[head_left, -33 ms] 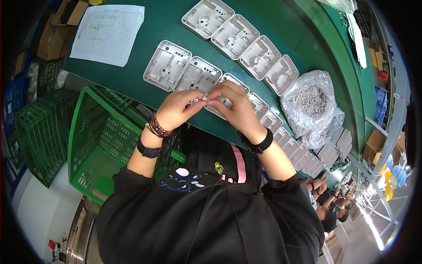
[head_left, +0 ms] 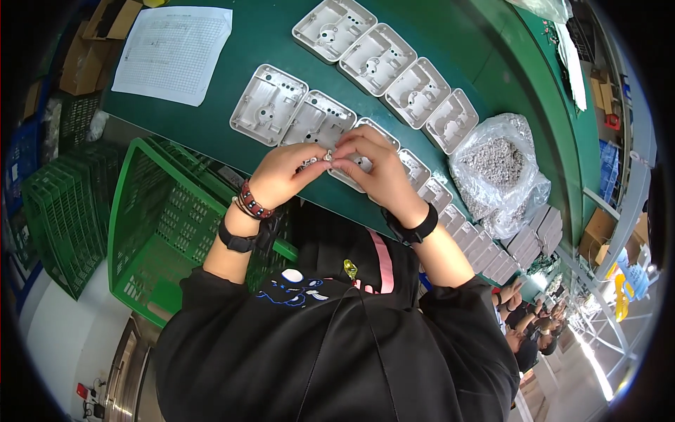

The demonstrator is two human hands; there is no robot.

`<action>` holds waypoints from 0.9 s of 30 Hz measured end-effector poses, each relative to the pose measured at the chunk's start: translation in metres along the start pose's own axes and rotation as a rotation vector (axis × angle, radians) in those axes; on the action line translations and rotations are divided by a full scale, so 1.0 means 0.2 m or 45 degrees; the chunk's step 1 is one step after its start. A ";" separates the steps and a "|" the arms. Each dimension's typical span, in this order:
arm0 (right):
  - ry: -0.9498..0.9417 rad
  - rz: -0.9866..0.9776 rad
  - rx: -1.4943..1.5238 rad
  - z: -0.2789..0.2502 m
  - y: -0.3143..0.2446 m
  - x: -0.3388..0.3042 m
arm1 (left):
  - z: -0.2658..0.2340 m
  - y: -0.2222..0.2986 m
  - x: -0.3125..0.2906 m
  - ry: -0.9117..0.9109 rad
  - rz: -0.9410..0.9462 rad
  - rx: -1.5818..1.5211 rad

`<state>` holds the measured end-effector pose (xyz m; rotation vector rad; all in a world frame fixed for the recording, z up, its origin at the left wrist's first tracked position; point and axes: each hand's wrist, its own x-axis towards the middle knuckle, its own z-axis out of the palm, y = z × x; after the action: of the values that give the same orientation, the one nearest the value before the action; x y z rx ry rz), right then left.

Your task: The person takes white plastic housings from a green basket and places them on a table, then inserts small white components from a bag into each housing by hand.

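Note:
My left hand (head_left: 284, 174) and my right hand (head_left: 374, 167) meet fingertip to fingertip over the near edge of the bench. Between their thumbs and forefingers is a small whitish part (head_left: 328, 156), pinched from both sides; its exact kind is too small to tell. Several more such pieces (head_left: 306, 164) lie in the curled left hand, partly hidden by its fingers. Just beyond the hands stand open light-grey housings, among them a housing (head_left: 269, 105) at the left end of the near row and another (head_left: 318, 119) beside it. My right hand covers part of the housing behind it.
A second row of grey housings (head_left: 377, 60) runs farther back on the green bench (head_left: 246, 35). To the right sits a clear plastic bag (head_left: 500, 162) full of small grey parts. A printed sheet (head_left: 172, 53) lies at far left. Below the bench edge, a green crate (head_left: 169, 239) stands left.

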<state>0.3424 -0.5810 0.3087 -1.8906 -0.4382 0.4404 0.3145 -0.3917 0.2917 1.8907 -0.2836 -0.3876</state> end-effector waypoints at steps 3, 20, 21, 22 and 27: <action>0.064 -0.107 -0.197 -0.02 0.07 0.10 | -0.04 -0.04 -0.03 0.040 -0.206 -0.277; -0.067 -0.354 -1.536 0.12 0.33 0.28 | -0.25 -0.13 -0.09 0.721 -0.355 -0.369; -0.097 -0.282 -1.526 0.12 0.30 0.26 | -0.21 -0.14 -0.08 0.697 -0.298 -0.310; -0.085 -0.291 -1.526 0.12 0.25 0.25 | -0.19 -0.14 -0.07 0.680 -0.237 -0.248; 0.189 -0.153 -0.571 0.13 -0.12 0.13 | -0.11 -0.07 -0.04 0.517 -0.350 -0.350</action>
<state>0.3491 -0.5403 0.3195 -2.2948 -0.5828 0.1230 0.3165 -0.3658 0.2871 1.6912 0.2905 -0.2041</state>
